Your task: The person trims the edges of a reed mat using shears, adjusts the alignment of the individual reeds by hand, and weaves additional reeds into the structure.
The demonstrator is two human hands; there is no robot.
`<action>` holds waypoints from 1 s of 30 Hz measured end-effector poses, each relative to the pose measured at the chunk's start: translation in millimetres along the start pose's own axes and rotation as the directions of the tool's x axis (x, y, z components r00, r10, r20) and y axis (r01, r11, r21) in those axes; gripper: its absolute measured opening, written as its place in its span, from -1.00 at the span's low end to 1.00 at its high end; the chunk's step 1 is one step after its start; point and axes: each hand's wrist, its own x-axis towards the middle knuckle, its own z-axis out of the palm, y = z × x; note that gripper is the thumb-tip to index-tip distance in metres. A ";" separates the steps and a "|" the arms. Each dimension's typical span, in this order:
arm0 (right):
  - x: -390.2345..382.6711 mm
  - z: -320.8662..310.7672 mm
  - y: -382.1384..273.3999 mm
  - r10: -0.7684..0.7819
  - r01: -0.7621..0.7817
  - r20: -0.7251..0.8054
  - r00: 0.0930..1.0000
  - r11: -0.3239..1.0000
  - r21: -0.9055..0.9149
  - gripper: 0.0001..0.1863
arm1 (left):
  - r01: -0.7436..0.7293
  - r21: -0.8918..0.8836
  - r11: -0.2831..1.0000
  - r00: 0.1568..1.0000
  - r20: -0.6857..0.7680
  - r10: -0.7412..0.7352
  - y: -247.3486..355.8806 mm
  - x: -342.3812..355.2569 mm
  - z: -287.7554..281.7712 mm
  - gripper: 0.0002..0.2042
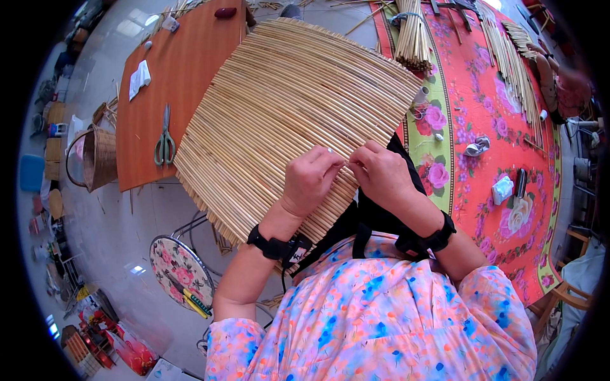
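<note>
A wide mat of straw-coloured reed stalks (273, 114), laid side by side, slants across my front and overlaps the edge of the brown table. My left hand (310, 181) rests over the mat near its close right part, thumb and fingers pinched together. Close beside it, my right hand (384, 176) is pinched too, at the mat's near right edge. The fingertips of both hands almost meet. Whatever lies between them is too small to make out. Both wrists carry black bands.
On the brown table (171, 70) lie green-handled scissors (165, 143) and a white tissue (140, 79). A wicker basket (100, 157) and a floral stool (181, 270) stand left. The red floral tablecloth (473, 209) at right bears a reed bundle (413, 41); another person (562, 86) sits beyond.
</note>
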 end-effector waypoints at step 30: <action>7.5 8.6 -0.1 0.381 -0.380 0.194 0.904 0.507 0.774 -0.84 | 0.675 -0.646 0.356 0.727 0.501 -0.469 -1.9 4.3 -9.7 -0.89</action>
